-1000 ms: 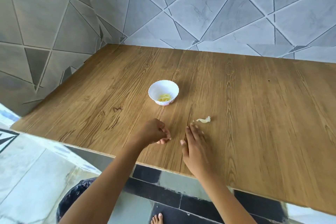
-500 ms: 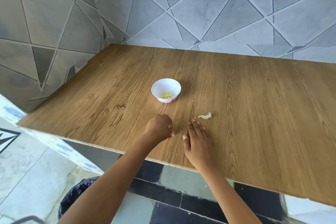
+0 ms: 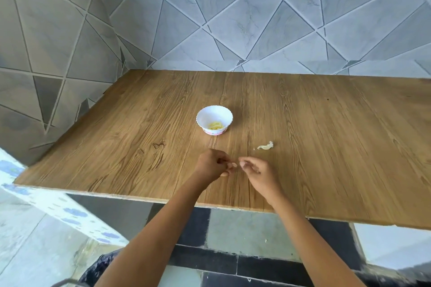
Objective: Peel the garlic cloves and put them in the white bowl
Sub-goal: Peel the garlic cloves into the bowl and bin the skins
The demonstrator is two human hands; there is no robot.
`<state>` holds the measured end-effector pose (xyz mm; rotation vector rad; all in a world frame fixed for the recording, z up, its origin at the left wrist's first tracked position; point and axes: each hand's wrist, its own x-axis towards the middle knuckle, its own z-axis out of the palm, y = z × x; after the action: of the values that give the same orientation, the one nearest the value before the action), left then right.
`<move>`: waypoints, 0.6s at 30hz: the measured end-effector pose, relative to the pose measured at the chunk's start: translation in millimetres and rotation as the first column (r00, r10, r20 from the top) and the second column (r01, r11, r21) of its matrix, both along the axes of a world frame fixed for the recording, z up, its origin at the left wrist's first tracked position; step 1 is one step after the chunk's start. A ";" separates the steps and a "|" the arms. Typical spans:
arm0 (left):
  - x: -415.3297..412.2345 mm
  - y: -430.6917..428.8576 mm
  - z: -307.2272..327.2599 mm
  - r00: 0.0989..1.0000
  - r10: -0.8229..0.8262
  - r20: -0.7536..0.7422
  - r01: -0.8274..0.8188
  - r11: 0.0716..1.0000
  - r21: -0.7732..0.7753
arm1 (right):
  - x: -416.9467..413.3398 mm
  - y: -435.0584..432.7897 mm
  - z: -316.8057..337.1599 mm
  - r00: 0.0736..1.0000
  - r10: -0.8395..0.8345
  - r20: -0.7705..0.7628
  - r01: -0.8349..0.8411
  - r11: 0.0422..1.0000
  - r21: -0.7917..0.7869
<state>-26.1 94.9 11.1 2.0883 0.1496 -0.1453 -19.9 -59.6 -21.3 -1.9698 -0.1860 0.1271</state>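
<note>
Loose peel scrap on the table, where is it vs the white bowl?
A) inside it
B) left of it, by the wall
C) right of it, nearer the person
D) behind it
C: the peel scrap lies on the bare table, right of the white bowl and closer to the table's near edge.

Bowl [image 3: 211,115] on table [image 3: 326,135], cloves [image 3: 216,125] in it; peel scrap [image 3: 265,146] front-right; L hand [image 3: 211,165], R hand [image 3: 260,173] nearest.

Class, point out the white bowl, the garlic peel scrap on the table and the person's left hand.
white bowl [image 3: 208,115]: head view, bare inner wall.
garlic peel [image 3: 265,146]: head view, middle of the scrap.
left hand [image 3: 209,166]: head view, back of the hand.
</note>
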 end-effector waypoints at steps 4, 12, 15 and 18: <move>-3.8 4.9 8.2 0.999 -0.026 0.035 0.032 0.980 -0.195 | 0.2 7.7 16.7 0.971 -0.017 -0.239 0.087 0.954 0.286; 2.4 11.8 14.6 0.999 -0.035 0.002 0.034 0.973 -0.228 | 2.6 7.2 21.6 0.953 0.164 -0.254 -0.075 0.942 0.328; 4.4 12.3 15.4 0.999 -0.038 -0.018 0.033 0.974 -0.223 | 4.1 11.6 16.5 0.981 0.105 -0.163 -0.063 0.967 0.247; 5.0 10.4 17.4 0.995 -0.024 -0.095 -0.006 0.953 -0.303 | -0.9 20.3 5.1 0.997 0.000 0.080 -0.012 0.990 0.139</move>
<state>-21.1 105.3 28.5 1.7754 0.1663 -0.2604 -20.8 -39.3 -16.2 -1.8360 -0.2466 0.0379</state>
